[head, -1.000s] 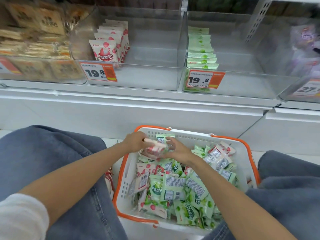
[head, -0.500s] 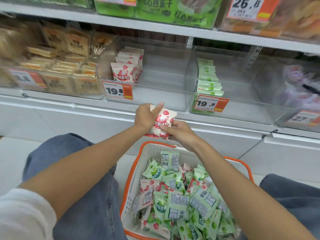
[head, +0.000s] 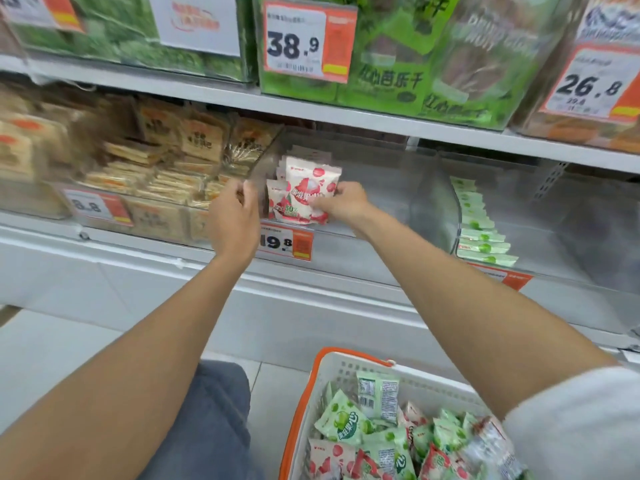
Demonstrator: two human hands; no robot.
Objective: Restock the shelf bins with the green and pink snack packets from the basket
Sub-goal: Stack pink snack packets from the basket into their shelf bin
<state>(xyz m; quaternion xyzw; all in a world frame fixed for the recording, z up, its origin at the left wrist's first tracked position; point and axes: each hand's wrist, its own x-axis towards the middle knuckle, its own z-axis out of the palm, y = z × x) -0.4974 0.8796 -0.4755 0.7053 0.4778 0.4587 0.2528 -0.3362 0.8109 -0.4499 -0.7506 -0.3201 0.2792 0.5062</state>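
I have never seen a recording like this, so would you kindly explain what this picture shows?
There is no machine: a person wears a camera on the head, looking down at two bare hands. The right hand pinches a pink-and-white snack packet at the clear plastic shelf bin. The left hand is at that bin's left wall; blur hides its grip. Below stands a white plastic basket with an orange rim, holding green and pink packets.

Two hands show, the left hand (head: 231, 216) and the right hand (head: 341, 202). There is one basket (head: 346, 375) and three clear bins (head: 381, 216) in one row. Six price tags (head: 296, 43) hang in view, four readable. Pink packets (head: 308, 192) and green packets (head: 485, 237) overlap too much to count.
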